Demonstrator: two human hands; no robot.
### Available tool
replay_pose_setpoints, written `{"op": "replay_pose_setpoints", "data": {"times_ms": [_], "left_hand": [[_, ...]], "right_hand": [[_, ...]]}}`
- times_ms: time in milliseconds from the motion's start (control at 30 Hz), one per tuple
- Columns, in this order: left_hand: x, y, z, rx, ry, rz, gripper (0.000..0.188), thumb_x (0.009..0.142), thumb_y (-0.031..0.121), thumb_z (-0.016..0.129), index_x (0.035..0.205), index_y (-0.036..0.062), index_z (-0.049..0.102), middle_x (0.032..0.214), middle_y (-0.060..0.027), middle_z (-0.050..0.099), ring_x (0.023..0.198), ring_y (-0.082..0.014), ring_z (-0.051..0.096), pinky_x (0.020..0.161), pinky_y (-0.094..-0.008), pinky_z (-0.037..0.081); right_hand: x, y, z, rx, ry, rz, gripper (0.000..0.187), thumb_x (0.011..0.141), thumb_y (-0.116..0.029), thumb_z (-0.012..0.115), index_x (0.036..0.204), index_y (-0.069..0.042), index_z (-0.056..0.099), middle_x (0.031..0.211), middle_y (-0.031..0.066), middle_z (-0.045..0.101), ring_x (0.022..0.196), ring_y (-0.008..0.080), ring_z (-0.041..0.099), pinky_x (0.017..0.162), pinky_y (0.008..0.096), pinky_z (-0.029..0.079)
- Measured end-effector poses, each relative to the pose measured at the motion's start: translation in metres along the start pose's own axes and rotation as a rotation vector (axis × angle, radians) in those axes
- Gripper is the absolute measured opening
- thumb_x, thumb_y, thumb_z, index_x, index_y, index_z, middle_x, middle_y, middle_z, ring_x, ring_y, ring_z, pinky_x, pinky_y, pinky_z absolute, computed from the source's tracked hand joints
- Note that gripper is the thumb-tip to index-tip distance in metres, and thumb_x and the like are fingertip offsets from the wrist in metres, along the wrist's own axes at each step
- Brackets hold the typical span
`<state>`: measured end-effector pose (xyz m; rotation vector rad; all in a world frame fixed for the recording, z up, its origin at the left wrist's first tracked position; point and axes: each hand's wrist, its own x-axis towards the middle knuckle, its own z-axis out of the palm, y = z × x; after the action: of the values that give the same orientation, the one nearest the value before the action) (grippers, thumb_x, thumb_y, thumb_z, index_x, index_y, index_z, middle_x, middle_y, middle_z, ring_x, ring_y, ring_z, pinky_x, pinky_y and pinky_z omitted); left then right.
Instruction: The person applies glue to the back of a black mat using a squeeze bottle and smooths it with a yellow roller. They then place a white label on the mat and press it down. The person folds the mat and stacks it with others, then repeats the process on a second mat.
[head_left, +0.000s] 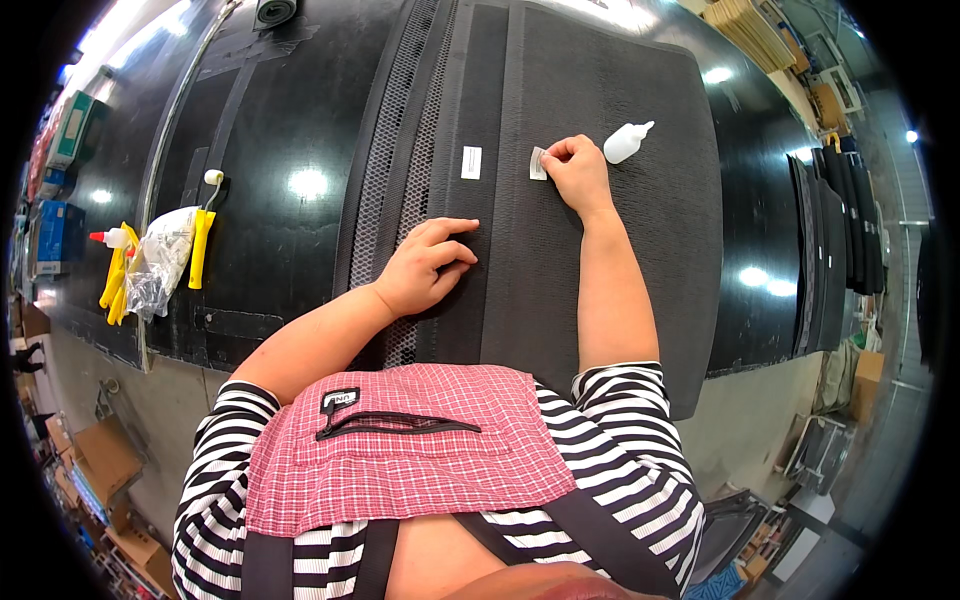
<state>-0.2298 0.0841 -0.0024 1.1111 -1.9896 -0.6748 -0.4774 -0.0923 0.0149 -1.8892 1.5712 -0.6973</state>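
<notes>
In the head view, the right hand [582, 180] has its thumb and forefinger pinched together on the right edge of a small pale label [536, 164], which is over the dark mat [640, 290], left of a white squeeze bottle [625, 144]. The left hand [425, 265], fingers loosely bent and apart, is over the mat's left part, below a flat white tag [471, 162].
</notes>
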Motion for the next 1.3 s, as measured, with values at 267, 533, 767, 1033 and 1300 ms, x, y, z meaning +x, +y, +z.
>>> {"op": "replay_pose_setpoints", "data": {"times_ms": [267, 533, 767, 1033, 1300], "left_hand": [[0.000, -0.001, 0.000, -0.002, -0.006, -0.002, 0.016, 0.082, 0.003, 0.074, 0.097, 0.0085, 0.072, 0.139, -0.0124, 0.060, 0.125, -0.0330, 0.057, 0.106, -0.0426, 0.045], [-0.001, -0.001, 0.000, -0.010, 0.003, 0.003, 0.016, 0.082, 0.003, 0.074, 0.097, 0.0080, 0.072, 0.138, -0.0123, 0.061, 0.124, -0.0331, 0.058, 0.105, -0.0426, 0.046], [-0.003, -0.003, 0.000, -0.006, 0.000, 0.005, 0.016, 0.082, 0.003, 0.074, 0.097, 0.0080, 0.072, 0.138, -0.0123, 0.061, 0.124, -0.0330, 0.058, 0.105, -0.0425, 0.046], [-0.001, -0.001, -0.001, -0.024, -0.006, 0.006, 0.018, 0.082, 0.001, 0.074, 0.098, 0.0080, 0.071, 0.138, -0.0128, 0.061, 0.125, -0.0329, 0.057, 0.105, -0.0436, 0.046], [-0.026, -0.005, -0.048, -0.167, 0.080, -0.099, 0.016, 0.085, 0.003, 0.073, 0.100, 0.0082, 0.071, 0.129, -0.0113, 0.065, 0.116, -0.0310, 0.062, 0.098, -0.0400, 0.051]], "right_hand": [[0.001, -0.001, 0.002, -0.046, -0.001, 0.035, 0.017, 0.085, -0.020, 0.075, 0.088, -0.002, 0.076, 0.106, 0.0150, 0.068, 0.095, 0.0312, 0.069, 0.088, 0.0424, 0.054], [0.000, -0.004, 0.007, -0.106, 0.039, 0.043, 0.017, 0.083, -0.022, 0.075, 0.081, -0.005, 0.075, 0.104, 0.0132, 0.067, 0.095, 0.0320, 0.069, 0.087, 0.0436, 0.054], [-0.006, -0.007, 0.011, -0.137, 0.134, -0.026, 0.016, 0.082, -0.018, 0.074, 0.093, -0.007, 0.073, 0.102, 0.0104, 0.066, 0.092, 0.0315, 0.068, 0.083, 0.0445, 0.054], [-0.023, -0.014, 0.010, -0.178, 0.092, -0.165, 0.009, 0.084, -0.012, 0.071, 0.090, -0.006, 0.074, 0.105, 0.0095, 0.066, 0.094, 0.0316, 0.067, 0.082, 0.0431, 0.054], [-0.077, -0.038, -0.010, 0.032, 0.330, -0.219, 0.002, 0.088, -0.005, 0.070, 0.089, -0.004, 0.070, 0.086, 0.0068, 0.066, 0.080, 0.0208, 0.063, 0.076, 0.0333, 0.051]]}}
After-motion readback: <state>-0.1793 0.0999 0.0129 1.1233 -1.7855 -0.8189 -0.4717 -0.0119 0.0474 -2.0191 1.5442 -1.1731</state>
